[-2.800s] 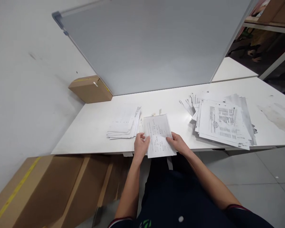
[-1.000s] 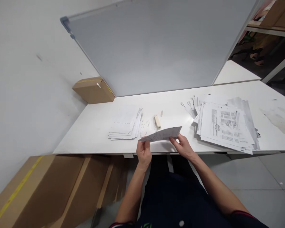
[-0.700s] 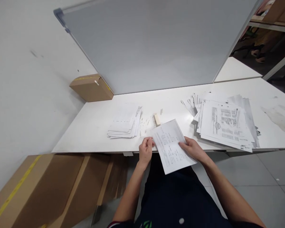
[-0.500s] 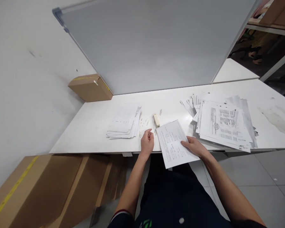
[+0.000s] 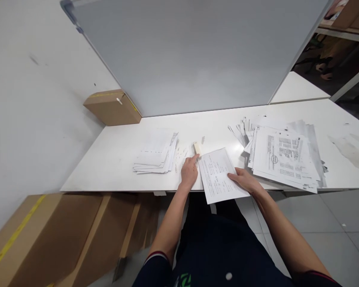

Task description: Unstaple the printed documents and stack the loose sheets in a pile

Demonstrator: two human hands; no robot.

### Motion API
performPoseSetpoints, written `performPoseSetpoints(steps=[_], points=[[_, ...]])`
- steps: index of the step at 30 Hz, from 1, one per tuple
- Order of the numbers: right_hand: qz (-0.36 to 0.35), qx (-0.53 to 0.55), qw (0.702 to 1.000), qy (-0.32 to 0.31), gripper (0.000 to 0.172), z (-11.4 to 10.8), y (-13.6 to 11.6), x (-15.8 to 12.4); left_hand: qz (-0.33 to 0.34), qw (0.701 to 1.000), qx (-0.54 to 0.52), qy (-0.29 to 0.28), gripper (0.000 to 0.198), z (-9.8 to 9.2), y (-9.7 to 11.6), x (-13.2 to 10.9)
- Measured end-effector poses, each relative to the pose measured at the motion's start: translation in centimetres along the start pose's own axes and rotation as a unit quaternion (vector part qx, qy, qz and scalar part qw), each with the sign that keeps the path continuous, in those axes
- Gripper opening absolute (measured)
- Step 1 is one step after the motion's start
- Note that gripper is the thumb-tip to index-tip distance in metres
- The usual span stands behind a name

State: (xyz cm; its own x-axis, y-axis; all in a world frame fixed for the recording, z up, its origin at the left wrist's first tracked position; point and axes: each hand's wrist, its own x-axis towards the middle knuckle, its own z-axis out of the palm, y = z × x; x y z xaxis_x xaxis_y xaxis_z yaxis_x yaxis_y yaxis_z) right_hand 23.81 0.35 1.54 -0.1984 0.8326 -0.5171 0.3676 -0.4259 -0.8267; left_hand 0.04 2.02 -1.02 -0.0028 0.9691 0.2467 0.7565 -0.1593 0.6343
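From the stapler point(image 5: 196, 147) on the desk point(image 5: 107, 159), the whiteboard point(image 5: 194, 56) is at 12 o'clock, a paper pile point(image 5: 284, 157) at 3, the held paper point(image 5: 218, 181) between 4 and 5, a paper stack point(image 5: 155, 153) at 9, a cardboard box point(image 5: 113, 108) at 10.

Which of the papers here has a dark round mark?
The top sheet of the messy pile on the right, with its dark ring. The left pile and the page in the right hand show none.
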Motion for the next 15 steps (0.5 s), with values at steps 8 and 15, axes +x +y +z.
performPoseSetpoints(steps=[8,15], points=[[-0.019,-0.034,0.999,0.036,0.025,0.7,-0.1,-0.5,0.029,0.999,0.040,0.021,0.049,0.4,-0.4,-0.2],[-0.074,-0.121,0.974,0.176,0.031,-1.6,-1.6,-4.8,0.053,0.994,-0.033,0.092,0.042,0.4,-0.1,-0.8]])
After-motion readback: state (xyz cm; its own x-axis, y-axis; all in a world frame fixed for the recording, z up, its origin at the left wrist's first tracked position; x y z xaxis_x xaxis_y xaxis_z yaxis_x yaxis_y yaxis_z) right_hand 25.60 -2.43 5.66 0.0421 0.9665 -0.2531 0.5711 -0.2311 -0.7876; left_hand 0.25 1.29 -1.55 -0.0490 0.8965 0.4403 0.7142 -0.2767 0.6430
